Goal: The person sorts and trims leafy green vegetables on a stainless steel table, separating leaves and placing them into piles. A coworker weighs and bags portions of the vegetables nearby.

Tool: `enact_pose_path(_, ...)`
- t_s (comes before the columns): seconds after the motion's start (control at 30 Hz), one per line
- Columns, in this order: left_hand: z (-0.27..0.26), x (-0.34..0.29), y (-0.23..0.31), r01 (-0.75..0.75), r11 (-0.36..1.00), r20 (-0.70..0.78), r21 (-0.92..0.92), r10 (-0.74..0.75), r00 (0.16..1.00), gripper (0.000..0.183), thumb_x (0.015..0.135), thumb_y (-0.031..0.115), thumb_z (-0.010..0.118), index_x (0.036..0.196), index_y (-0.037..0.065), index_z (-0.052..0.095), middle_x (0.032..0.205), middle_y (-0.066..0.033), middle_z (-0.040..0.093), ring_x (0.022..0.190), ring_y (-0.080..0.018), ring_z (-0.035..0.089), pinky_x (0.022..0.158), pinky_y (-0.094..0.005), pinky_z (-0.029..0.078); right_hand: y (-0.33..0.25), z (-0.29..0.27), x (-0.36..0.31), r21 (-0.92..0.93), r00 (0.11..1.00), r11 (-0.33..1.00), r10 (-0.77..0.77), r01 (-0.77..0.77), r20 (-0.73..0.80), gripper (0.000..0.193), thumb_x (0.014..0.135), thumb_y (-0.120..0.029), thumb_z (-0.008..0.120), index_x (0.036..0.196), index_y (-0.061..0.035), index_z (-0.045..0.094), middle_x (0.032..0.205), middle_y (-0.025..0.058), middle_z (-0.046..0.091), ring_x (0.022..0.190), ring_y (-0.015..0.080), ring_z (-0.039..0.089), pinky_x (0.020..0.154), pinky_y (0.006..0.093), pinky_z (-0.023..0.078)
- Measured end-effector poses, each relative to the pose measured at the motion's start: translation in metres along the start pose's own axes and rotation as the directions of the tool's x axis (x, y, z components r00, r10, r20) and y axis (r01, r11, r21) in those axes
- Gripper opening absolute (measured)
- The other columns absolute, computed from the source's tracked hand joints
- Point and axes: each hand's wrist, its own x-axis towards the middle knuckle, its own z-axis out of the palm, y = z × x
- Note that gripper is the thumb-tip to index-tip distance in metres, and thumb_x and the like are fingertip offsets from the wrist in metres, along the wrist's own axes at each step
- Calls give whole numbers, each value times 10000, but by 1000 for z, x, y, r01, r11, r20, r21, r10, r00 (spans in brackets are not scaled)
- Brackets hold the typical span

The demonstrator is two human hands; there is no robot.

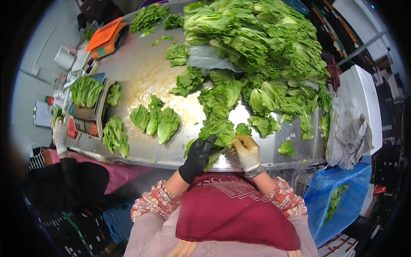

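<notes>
1. Surface (147,77): near edge bows across frame's lower middle, just above the apron (233,210); both hands work right at it.
2. Room: bare metal L of the hands, as far as the 3 heads (156,122), ctr-left. More bare metal above those, twd upper L.
3. Tight above & upper R: big pile (257,34) fills that side, loose leaves trailing down almost to the hands. Rt of hands: small bare patches btwn scraps, e.g. leaf (287,147) nr the edge.
4. L end of surface: scale (89,115) w/ greens on top; co-worker's gloved hand (60,132) beyond it, well apart.
5. Lettuce (219,132): lower ctr, at near edge. Long axis approx up-down in frame, bottom leaning a bit L; frilly broad part up, narrower part down. Top blends into leaves behind, so exact end unclear.
6. L hand (199,155), black glove: on lettuce's lower L side, fingers wrapped round it, grasping.
7. R hand (245,150), pale glove: just rt of lettuce, fingers curled in, tips at its rt edge; can't tell if pinching leaf.
</notes>
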Motion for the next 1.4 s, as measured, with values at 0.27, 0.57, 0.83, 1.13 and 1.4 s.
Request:
enact_pose_path(0.27,26,43,45,332,-162,367,-929,-503,783,373,920,325,470,1169,47,464,1026,-123,596,897,-233,611,769,-355,515,22,-39,8,859,906,491,416,-146,-84,309,895,-162,524,1132,25,458,890,131,592,672,180,605,508,290,513)
enact_pose_path(0.57,20,52,32,526,-228,573,-819,-353,740,407,948,315,388,1260,54,397,1207,-138,502,1065,-284,529,943,-428,425,0,-32,-1,93,976,972,210,-214,48,577,819,-112,608,1322,-39,334,1054,129,583,649,131,570,491,206,490)
enact_pose_path(0.83,-7,25,21,503,185,449,-844,-269,852,489,936,281,405,1347,56,264,1317,-176,388,1160,-309,449,996,-426,354,-9,-28,5,543,874,704,468,-458,129,395,894,-353,507,1021,20,475,795,203,642,520,183,609,429,255,497)
enact_pose_path(1.13,10,19,17,-191,961,93,-201,213,973,493,832,144,569,1280,27,401,1144,-152,511,990,-247,537,859,-351,426,-17,4,-18,545,835,640,490,-541,253,443,911,-393,455,1018,36,449,817,232,635,536,222,612,440,265,500)
enact_pose_path(1.4,-63,19,-14,112,989,-498,-97,-146,855,467,807,127,594,1232,-3,453,1022,-183,576,943,-267,564,839,-341,444,-18,12,-20,99,884,908,365,-407,291,346,938,-267,443,1053,42,546,914,117,639,620,95,580,540,197,488)
